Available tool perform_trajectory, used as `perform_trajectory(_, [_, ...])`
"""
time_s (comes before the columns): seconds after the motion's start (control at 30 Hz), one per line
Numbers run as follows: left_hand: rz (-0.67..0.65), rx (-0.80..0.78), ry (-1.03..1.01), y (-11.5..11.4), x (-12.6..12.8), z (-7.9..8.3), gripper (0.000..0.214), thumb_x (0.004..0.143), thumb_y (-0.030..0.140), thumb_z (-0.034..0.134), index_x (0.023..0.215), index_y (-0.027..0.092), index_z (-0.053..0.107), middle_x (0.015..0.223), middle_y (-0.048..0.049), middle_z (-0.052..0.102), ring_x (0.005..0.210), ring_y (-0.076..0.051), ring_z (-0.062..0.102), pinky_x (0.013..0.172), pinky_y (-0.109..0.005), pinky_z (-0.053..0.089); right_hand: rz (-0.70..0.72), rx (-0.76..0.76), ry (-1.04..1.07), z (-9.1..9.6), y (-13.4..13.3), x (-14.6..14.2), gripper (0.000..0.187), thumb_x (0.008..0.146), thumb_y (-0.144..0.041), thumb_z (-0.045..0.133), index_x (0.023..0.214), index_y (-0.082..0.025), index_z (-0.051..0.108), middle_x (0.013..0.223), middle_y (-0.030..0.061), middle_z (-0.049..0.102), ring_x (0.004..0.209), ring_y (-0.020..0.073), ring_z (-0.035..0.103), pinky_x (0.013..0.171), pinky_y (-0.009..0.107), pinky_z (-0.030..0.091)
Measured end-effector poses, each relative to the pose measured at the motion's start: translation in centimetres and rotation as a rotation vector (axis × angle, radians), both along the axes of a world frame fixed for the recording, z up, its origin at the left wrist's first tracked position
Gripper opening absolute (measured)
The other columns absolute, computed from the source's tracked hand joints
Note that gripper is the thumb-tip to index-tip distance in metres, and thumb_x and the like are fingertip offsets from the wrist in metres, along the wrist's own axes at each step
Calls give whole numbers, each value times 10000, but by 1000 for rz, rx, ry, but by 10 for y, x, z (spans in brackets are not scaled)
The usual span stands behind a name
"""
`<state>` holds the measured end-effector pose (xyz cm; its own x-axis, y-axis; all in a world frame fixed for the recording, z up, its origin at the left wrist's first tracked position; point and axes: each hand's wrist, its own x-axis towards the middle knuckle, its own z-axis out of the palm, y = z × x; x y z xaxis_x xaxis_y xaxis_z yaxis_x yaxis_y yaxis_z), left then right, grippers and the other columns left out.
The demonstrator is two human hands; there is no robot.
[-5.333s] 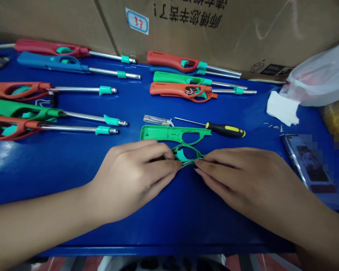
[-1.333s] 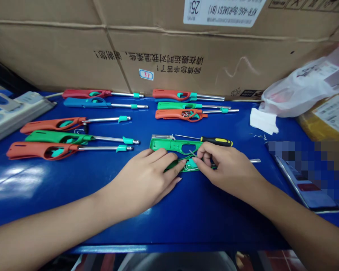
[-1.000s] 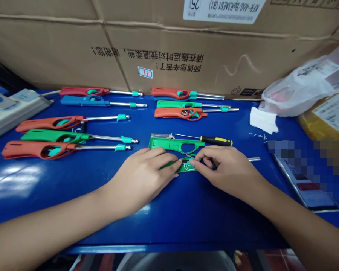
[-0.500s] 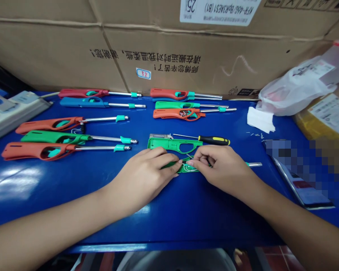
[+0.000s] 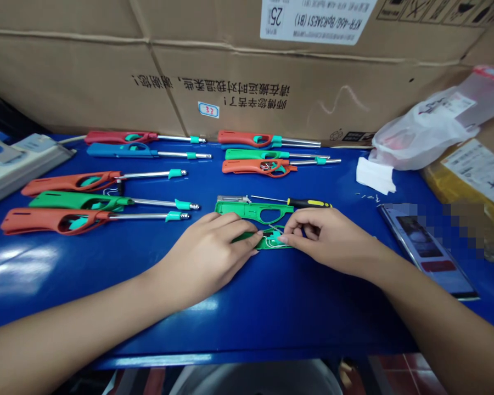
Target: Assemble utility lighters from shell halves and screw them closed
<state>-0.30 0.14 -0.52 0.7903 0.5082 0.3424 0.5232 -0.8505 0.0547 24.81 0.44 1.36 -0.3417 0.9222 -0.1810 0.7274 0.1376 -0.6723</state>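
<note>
My left hand (image 5: pixel 226 244) lies over the left part of an opened green lighter casing half (image 5: pixel 280 247), its fingers closed on that casing against the table. Inside it show a teal trigger (image 5: pixel 275 237), white wires and a small black part. My right hand (image 5: pixel 319 236) is pinched at the right side of the trigger; a thin greyish piece (image 5: pixel 275 226) shows by its fingertips, but what they grip is hidden. Just beyond the hands lie the other green casing half (image 5: pixel 253 210), a clear fuel tank (image 5: pixel 233 198) and a black-and-yellow screwdriver (image 5: pixel 310 203).
Several long-nosed lighters lie in two groups, including an orange one (image 5: pixel 53 220) at left and another orange one (image 5: pixel 255 167) behind. A phone (image 5: pixel 432 252), folded white paper (image 5: pixel 375 175) and a plastic bag (image 5: pixel 420 131) are at right. A cardboard box (image 5: pixel 230 66) stands behind, a power strip (image 5: pixel 24 159) far left.
The view has shifted slightly. More of the teal trigger and white wires shows between my hands, which otherwise stay in nearly the same place.
</note>
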Motion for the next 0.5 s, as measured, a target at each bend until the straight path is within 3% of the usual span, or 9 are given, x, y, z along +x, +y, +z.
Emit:
perform_trajectory(0.4, [-24, -12, 8, 1, -3, -1, 244, 1025, 225, 570, 1193, 182, 741, 1103, -68, 756, 958, -253, 678, 743, -376, 496, -25, -61, 25, -1, -3, -2, 129, 889, -315, 657, 801, -221, 663, 621, -64, 454, 574, 108, 389, 517, 252, 314])
perform_trajectory(0.5, [-38, -96, -51, 5, -4, 3, 240, 1019, 278, 596, 1182, 183, 745, 1100, -70, 758, 959, -240, 688, 784, -374, 518, -32, -35, 23, -1, -3, -2, 125, 874, -306, 673, 784, -220, 660, 615, -63, 467, 570, 107, 403, 519, 250, 325])
